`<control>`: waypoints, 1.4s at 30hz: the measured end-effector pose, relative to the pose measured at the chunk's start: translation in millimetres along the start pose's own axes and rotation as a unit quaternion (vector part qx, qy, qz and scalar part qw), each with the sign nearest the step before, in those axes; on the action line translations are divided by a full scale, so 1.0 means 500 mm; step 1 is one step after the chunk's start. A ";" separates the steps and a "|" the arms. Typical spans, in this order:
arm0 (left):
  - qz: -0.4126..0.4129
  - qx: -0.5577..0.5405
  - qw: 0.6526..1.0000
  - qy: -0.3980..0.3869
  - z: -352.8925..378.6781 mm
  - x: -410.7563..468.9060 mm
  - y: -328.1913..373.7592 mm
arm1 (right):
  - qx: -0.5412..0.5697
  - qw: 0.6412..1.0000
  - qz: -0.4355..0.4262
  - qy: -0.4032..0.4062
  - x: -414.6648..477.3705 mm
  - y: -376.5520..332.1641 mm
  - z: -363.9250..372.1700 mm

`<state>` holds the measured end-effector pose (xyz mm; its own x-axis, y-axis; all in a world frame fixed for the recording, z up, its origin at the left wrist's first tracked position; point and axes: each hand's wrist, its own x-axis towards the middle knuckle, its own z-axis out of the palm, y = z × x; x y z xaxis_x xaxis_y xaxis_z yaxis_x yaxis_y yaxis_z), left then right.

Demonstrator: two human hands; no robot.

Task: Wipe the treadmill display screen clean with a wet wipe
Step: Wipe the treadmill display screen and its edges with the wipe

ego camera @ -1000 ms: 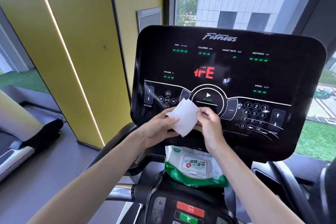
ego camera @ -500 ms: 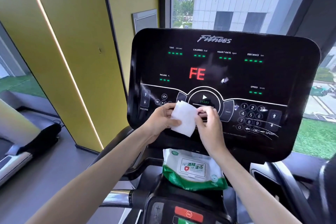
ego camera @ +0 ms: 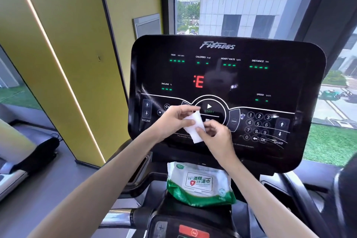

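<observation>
The black treadmill display screen [ego camera: 228, 83] stands in front of me, showing green dashes and a red letter. A white wet wipe [ego camera: 195, 127] is folded narrow and held in front of the lower middle of the screen, below the START button. My left hand [ego camera: 173, 121] pinches its upper left part between thumb and fingers. My right hand [ego camera: 216, 137] pinches its lower right edge. Whether the wipe touches the screen I cannot tell.
A green and white pack of wet wipes [ego camera: 199, 183] lies on the console shelf under the screen. A red stop button [ego camera: 194, 231] sits below it. A yellow wall [ego camera: 67, 54] is at left, a window [ego camera: 241, 2] behind the screen, another treadmill [ego camera: 23, 152] far left.
Both hands have folded the wipe from a flat open sheet into a narrower strip and lowered it slightly. The red readout has scrolled leftward.
</observation>
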<state>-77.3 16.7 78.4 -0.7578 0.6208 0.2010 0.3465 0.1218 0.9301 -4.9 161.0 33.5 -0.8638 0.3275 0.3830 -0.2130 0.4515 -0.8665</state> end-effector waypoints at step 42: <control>0.279 0.361 0.886 0.082 0.120 0.093 -0.092 | -0.537 0.839 -0.072 -0.043 -0.162 0.166 -0.113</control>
<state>-95.5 86.6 26.4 -0.4063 0.6262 0.6654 0.9112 0.3321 0.2439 73.3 218.6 -51.4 -0.9042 0.1652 0.3939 0.1768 0.9842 -0.0070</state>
